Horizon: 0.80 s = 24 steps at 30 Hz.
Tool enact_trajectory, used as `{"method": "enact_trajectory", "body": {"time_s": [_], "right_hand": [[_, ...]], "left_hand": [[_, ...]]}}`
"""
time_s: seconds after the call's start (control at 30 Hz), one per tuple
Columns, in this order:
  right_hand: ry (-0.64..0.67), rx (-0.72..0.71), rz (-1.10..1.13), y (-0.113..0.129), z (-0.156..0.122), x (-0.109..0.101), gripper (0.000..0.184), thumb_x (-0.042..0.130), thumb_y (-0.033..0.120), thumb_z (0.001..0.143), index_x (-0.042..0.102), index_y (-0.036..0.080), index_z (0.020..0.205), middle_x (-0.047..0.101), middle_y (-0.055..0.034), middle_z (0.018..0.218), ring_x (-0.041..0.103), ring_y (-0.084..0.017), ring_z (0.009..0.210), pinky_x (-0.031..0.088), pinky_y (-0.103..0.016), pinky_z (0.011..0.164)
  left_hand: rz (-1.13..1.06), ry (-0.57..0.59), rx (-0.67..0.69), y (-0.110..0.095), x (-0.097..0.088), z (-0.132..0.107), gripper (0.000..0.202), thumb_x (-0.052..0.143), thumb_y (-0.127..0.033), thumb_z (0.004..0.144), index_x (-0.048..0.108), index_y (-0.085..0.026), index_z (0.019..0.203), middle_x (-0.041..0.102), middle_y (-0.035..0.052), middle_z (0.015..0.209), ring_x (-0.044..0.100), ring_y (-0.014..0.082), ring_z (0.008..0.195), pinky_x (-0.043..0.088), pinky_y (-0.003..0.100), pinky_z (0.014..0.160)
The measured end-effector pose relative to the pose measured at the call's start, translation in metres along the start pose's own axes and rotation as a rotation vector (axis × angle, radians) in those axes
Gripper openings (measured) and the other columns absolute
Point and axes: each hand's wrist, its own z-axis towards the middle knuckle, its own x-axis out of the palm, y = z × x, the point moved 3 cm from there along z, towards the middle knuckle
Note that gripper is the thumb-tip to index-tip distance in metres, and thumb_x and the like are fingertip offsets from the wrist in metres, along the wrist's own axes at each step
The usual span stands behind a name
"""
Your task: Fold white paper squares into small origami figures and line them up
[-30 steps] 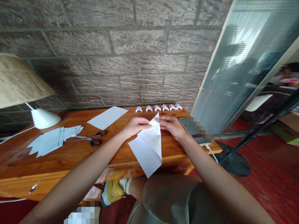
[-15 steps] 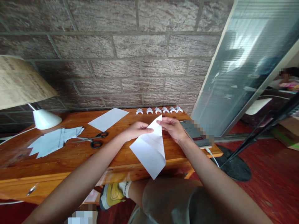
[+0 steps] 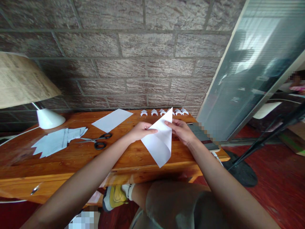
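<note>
Between my two hands, above the front of the wooden table, is a white sheet of paper (image 3: pixel 158 144) with a pointed top corner and a curved, bent right side. My left hand (image 3: pixel 141 131) pinches its left edge, thumb on the near face and fingers behind. On the right edge, my right hand (image 3: pixel 180 129) grips the paper between thumb and fingers, just below the raised point. Behind the sheet stands a row of several small folded paper figures (image 3: pixel 144 113), some partly hidden by the paper's tip.
Left on the wooden table (image 3: pixel 78 162) lie black-handled scissors (image 3: pixel 100 145), cut paper pieces (image 3: pixel 53 141) and a flat white sheet (image 3: pixel 112 120). A lamp (image 3: pixel 49 118) stands at far left. A tablet (image 3: pixel 202 136) with a cable lies at right. A brick wall (image 3: pixel 133 68) rises behind.
Both hands have raised the paper and shifted it slightly right, so its tip now covers part of the figure row. Its lower corner sits higher. The view has shifted slightly.
</note>
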Motion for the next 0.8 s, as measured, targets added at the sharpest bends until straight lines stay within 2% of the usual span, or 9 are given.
{"method": "enact_trajectory", "body": {"time_s": [0.07, 0.17, 0.8], "right_hand": [[0.067, 0.081, -0.050, -0.0057, -0.0026, 0.0039, 0.038, 0.084, 0.038, 0.061, 0.075, 0.015, 0.090, 0.075, -0.0062, 0.087, 0.066, -0.016, 0.070, 0.051, -0.028, 0.069], [0.082, 0.122, -0.103, -0.0088, -0.0056, 0.0057, 0.038, 0.084, 0.038, 0.061, 0.075, 0.013, 0.088, 0.075, -0.0064, 0.082, 0.065, -0.016, 0.067, 0.049, -0.028, 0.064], [0.029, 0.088, -0.158, -0.0055, -0.0068, 0.0068, 0.036, 0.083, 0.038, 0.060, 0.076, 0.013, 0.083, 0.075, -0.0061, 0.080, 0.063, -0.016, 0.065, 0.047, -0.028, 0.063]], "left_hand": [[-0.004, -0.029, 0.023, -0.0004, -0.0007, 0.0005, 0.046, 0.073, -0.055, 0.067, 0.067, -0.011, 0.080, 0.062, -0.0003, 0.063, 0.051, 0.0101, 0.050, 0.031, 0.021, 0.046], [-0.018, -0.042, 0.029, -0.0023, -0.0001, -0.0001, 0.047, 0.073, -0.055, 0.067, 0.068, -0.010, 0.081, 0.061, -0.0003, 0.062, 0.050, 0.0098, 0.050, 0.031, 0.021, 0.045], [-0.018, -0.026, 0.019, -0.0037, 0.0013, -0.0018, 0.049, 0.071, -0.058, 0.069, 0.068, -0.011, 0.082, 0.063, 0.0012, 0.065, 0.051, 0.0107, 0.052, 0.032, 0.021, 0.046]]}}
